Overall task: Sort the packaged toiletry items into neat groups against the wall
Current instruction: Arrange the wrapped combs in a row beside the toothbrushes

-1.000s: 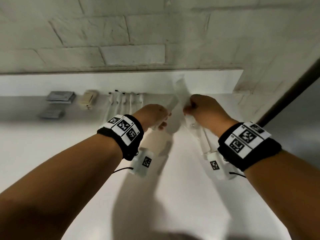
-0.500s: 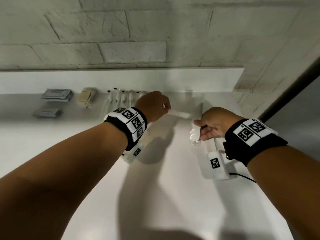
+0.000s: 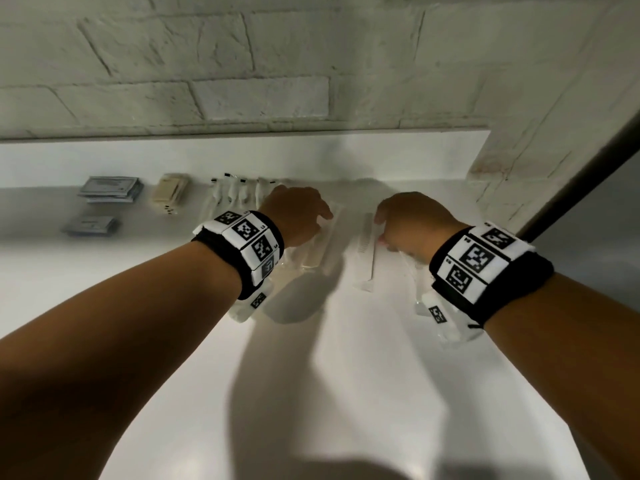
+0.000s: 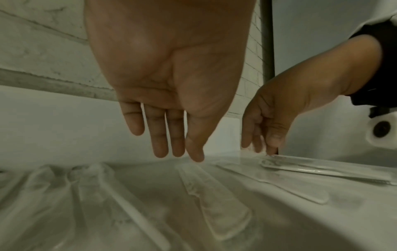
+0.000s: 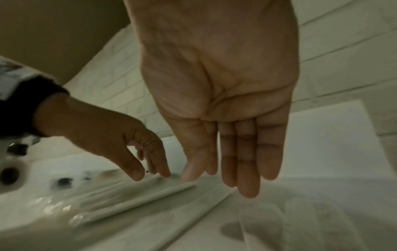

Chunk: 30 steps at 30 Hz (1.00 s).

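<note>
Reaching toward the wall, the left hand (image 3: 298, 216) and right hand (image 3: 412, 220) hover palm-down over the white counter (image 3: 346, 375), fingers straight and loose, gripping nothing. Below them lie clear-wrapped combs (image 3: 367, 251), slim and pale, side by side near the brick wall (image 3: 242, 64). The right fingertips (image 4: 271, 149) touch one wrapper.

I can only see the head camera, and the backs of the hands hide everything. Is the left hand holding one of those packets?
Observer: No. The left wrist view shows the left hand empty, with its fingers straight above the clear packets.
Operator: And the other hand?
Observer: The right hand is flat and open too. In the left wrist view its fingertips touch the end of a long wrapped packet.
</note>
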Motion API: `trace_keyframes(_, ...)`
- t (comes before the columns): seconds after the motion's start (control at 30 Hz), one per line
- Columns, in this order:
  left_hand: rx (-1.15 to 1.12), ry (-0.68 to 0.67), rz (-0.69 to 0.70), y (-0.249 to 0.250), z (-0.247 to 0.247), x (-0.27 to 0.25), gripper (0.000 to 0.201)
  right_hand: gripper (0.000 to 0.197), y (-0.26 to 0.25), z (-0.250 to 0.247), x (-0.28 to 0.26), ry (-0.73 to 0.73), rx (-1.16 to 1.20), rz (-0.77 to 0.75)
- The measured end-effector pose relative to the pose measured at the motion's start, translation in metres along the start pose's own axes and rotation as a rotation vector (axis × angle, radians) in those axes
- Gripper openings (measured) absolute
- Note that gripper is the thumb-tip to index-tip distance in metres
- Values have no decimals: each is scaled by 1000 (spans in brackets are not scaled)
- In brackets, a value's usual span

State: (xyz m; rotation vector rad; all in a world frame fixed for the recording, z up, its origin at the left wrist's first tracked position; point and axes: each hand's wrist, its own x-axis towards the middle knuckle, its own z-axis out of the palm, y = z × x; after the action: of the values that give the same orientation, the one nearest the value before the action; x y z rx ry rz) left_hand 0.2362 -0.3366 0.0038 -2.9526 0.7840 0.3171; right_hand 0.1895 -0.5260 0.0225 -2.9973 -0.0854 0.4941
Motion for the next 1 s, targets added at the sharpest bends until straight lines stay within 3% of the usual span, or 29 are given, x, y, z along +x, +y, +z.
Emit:
trace_keyframes(0.1,148,-109,29,4,2,3,47,45,-7,12,5,-97,-147,-104)
trace_keyframes(0.2,234,-111,35,7,8,4,40,55,-12,22,11,-123,-140,-95)
trace_keyframes(0.3,189,-93,-20,7,11,4,43,54,-16,22,21,-94,-125,-127)
trace_keyframes(0.4,79,-90,-60,6,13,6,60,56,-20,17,30,-94,-144,-147)
trace_keyframes(0.5,-15,-128,57,8,11,3,78,56,-21,16,35,-95,-170,-163)
trace_keyframes(0.57,2,-185,71,9,11,5,73,55,-20,15,36,-95,-178,-168)
trace_keyframes(0.73,11,-123,-12,0,10,12,59,55,-19,19,37,-83,-189,-184)
trace_keyframes(0.83,-18,-125,18,-1,14,12,82,52,-17,22,35,-83,-189,-205)
trace_keyframes(0.9,-2,-215,71,2,14,11,100,52,-14,23,34,-78,-170,-216)
trace_keyframes(1.0,74,-275,66,6,11,14,108,63,-12,25,34,-37,-112,-203)
